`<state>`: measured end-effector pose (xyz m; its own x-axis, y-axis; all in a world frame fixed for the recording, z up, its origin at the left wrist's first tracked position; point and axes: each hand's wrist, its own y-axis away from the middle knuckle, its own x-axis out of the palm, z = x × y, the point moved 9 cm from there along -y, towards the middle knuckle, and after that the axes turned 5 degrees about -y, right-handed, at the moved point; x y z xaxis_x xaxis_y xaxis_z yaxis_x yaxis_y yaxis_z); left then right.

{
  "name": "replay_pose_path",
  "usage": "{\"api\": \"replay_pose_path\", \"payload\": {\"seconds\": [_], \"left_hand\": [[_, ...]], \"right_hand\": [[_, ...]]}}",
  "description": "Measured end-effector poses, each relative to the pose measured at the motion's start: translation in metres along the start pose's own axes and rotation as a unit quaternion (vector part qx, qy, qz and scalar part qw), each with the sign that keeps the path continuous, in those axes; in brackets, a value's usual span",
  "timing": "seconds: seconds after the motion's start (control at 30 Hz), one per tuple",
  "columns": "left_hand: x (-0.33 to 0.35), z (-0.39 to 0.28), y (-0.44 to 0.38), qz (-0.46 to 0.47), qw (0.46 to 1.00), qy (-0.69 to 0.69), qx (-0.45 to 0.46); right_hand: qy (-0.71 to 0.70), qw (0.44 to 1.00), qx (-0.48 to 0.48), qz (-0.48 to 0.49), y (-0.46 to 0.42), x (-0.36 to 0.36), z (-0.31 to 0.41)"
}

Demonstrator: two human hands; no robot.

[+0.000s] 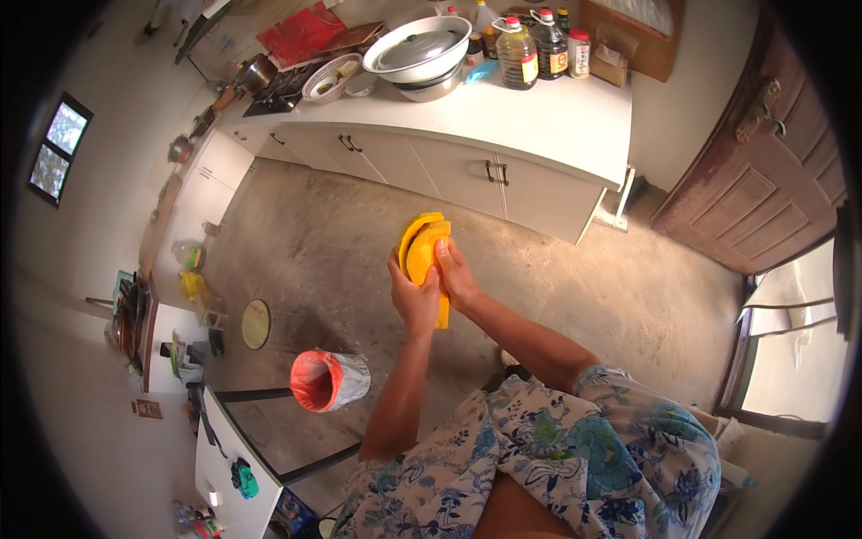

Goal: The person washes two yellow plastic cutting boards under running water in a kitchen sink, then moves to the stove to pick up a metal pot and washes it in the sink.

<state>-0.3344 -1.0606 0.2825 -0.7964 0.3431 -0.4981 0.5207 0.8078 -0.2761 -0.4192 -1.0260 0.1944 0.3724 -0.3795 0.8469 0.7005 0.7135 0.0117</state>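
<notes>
My left hand (pixel 416 296) and my right hand (pixel 458 273) are together in front of me, above the floor, both closed around several yellow-orange pieces (pixel 424 250) that look like cut pumpkin. Two curved pieces stand side by side at the top, with a narrow dark gap between them. Another straight-edged yellow part shows below, between my wrists. Both thumbs press on the near face of the pieces. Palms and most fingertips are hidden behind them.
A waste bin with a red liner (pixel 350 381) stands on the floor at lower left, near a table (pixel 236 465). Across the room, a long white counter (pixel 539 121) holds a large white basin (pixel 417 47), bottles and a basket. A brown door (pixel 761 168) is at right.
</notes>
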Motion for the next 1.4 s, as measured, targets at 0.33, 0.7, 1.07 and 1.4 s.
{"api": "replay_pose_path", "payload": {"seconds": [0.33,0.7,1.07,1.4], "left_hand": [[-0.061,0.049,-0.138,-0.117,0.984,-0.108,0.079],[-0.157,0.141,-0.331,-0.165,0.952,-0.182,0.183],[-0.249,0.221,-0.538,-0.205,0.934,-0.210,0.207],[-0.290,0.311,-0.752,-0.216,0.924,-0.264,0.170]], "right_hand": [[-0.071,0.972,0.186,0.121,-0.119,0.081,-0.108],[-0.157,0.922,0.274,0.224,-0.296,0.199,-0.241],[-0.174,0.903,0.286,0.268,-0.481,0.319,-0.362],[-0.164,0.876,0.319,0.323,-0.686,0.404,-0.465]]}}
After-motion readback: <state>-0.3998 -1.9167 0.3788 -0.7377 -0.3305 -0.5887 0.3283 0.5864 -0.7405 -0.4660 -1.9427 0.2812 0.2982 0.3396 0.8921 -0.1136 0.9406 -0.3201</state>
